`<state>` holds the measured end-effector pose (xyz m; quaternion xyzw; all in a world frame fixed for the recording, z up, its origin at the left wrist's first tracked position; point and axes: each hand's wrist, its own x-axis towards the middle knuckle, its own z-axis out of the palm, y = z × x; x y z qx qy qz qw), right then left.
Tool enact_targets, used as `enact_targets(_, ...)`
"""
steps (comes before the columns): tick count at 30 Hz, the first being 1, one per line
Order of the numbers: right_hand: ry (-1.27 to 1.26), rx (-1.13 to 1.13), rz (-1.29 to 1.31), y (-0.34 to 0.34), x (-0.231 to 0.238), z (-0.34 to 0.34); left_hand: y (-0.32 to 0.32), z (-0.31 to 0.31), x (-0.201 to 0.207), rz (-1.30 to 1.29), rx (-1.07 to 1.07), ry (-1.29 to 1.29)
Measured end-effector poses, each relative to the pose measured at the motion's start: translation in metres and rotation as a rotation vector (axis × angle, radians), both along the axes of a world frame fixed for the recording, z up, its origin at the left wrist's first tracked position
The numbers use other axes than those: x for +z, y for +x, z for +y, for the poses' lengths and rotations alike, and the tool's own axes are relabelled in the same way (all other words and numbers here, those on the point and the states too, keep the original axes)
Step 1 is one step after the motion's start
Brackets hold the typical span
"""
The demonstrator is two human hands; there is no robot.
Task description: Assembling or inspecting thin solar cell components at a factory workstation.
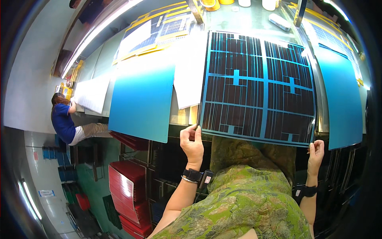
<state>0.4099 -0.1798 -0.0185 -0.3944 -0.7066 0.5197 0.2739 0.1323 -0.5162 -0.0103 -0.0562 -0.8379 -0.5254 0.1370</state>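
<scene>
A large flat panel (244, 95), patterned in dark brown and bright blue lines, lies before me and reaches slightly over the bench's near edge. My left hand (191, 146) pinches its near left corner between thumb and fingers. At the near right corner, my right hand (315, 157) grips the edge the same way. Both wrists wear black bands. Left of the patterned panel lies a white sheet (187, 75), overexposed by glare, and beside that a plain blue panel (141, 103).
Another blue panel (342, 99) lies to the right, past a metal upright (300, 14). Yellow-taped sheets (175, 26) and a white oblong object (279, 22) sit farther back. Red panels (123, 187) fill a rack at lower left. A co-worker in blue (63, 121) leans over the bench at far left.
</scene>
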Motion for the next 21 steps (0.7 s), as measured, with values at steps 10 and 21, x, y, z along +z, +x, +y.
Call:
enact_targets(10, -0.142, -0.112, 0.033, -0.007, 0.003, -0.009, -0.008, -0.01, -0.003, -0.493, -0.164, 0.278)
enact_targets(21, -0.47, 0.323, -0.359, 0.002, 0.049, 0.034, -0.009, -0.038, 0.026, -0.706, -0.282, 0.256)
